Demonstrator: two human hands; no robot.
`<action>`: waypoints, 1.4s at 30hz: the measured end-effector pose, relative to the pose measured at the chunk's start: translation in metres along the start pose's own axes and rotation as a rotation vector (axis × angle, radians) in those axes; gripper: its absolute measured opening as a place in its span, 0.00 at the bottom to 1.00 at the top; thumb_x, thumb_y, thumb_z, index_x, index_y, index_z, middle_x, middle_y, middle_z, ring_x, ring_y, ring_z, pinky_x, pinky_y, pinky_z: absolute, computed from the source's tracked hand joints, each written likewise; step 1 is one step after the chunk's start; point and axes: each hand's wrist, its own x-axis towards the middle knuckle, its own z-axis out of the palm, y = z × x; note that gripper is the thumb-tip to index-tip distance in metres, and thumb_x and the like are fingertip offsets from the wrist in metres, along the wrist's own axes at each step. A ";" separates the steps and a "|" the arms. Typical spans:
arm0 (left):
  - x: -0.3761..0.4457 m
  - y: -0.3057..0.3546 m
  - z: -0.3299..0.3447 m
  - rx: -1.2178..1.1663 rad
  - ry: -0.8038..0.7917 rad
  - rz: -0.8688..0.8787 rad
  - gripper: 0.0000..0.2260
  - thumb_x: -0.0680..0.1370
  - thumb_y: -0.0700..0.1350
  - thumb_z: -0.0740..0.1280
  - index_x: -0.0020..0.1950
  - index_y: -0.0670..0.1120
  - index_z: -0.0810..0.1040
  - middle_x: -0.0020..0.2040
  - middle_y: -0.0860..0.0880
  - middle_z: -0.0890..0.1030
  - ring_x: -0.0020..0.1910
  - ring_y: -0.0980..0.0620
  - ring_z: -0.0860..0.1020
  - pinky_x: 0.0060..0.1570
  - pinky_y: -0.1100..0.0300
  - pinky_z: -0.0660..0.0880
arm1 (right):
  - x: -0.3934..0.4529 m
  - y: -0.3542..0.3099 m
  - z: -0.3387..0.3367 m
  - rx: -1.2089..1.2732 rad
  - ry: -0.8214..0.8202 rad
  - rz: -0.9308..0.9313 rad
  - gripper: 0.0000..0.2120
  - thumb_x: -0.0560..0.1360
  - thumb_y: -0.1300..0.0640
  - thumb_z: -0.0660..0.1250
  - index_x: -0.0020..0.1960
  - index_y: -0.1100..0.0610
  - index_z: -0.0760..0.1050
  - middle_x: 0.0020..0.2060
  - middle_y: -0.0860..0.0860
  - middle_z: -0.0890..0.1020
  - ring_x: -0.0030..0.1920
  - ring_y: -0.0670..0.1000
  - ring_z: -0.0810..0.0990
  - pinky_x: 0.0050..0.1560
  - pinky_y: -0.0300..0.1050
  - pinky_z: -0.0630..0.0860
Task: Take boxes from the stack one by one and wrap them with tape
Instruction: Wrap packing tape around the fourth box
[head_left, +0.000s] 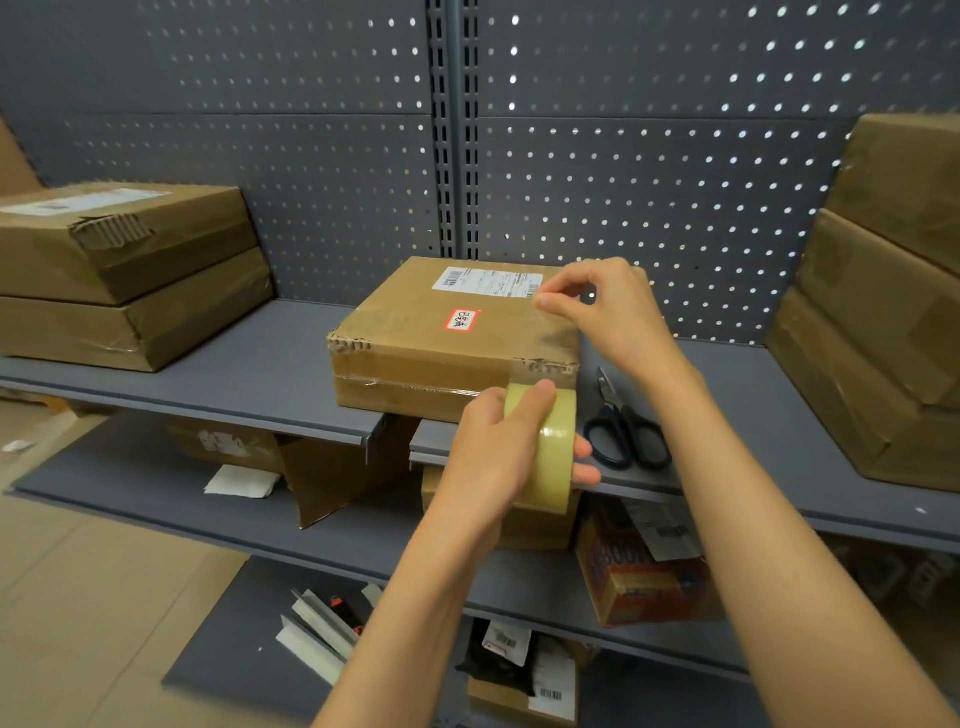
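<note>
Cardboard box (441, 332) sits on the grey shelf (249, 364), our right hand (602, 312) pinching tape at its far right corner, our left hand (498, 452) gripping the tape roll (550, 441) at its near edge; scissors (623, 426) lie beside, box stacks (119, 275) flank us, the right one cut off before the pegboard (332, 156)

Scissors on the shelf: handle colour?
Black handles on the steel scissors, lying right of the tape roll; head view.
</note>
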 end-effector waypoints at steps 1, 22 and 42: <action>0.001 0.001 0.000 0.001 -0.007 -0.002 0.09 0.82 0.44 0.59 0.53 0.39 0.72 0.28 0.45 0.80 0.23 0.50 0.79 0.26 0.61 0.76 | 0.002 0.000 0.001 0.002 -0.004 0.001 0.02 0.72 0.57 0.72 0.41 0.54 0.83 0.35 0.45 0.81 0.35 0.39 0.74 0.41 0.27 0.67; 0.019 0.007 -0.014 0.002 -0.109 -0.090 0.10 0.82 0.46 0.59 0.57 0.43 0.76 0.38 0.45 0.85 0.30 0.51 0.83 0.33 0.61 0.79 | 0.013 0.030 0.023 -0.040 -0.120 0.114 0.02 0.72 0.59 0.72 0.44 0.56 0.84 0.37 0.45 0.80 0.40 0.45 0.76 0.43 0.34 0.71; 0.023 -0.017 -0.012 0.020 -0.057 -0.016 0.08 0.82 0.44 0.59 0.56 0.42 0.74 0.36 0.45 0.84 0.30 0.51 0.82 0.34 0.61 0.79 | -0.018 0.013 0.021 -0.237 -0.500 0.007 0.21 0.84 0.54 0.50 0.75 0.58 0.59 0.76 0.50 0.59 0.76 0.45 0.55 0.71 0.35 0.47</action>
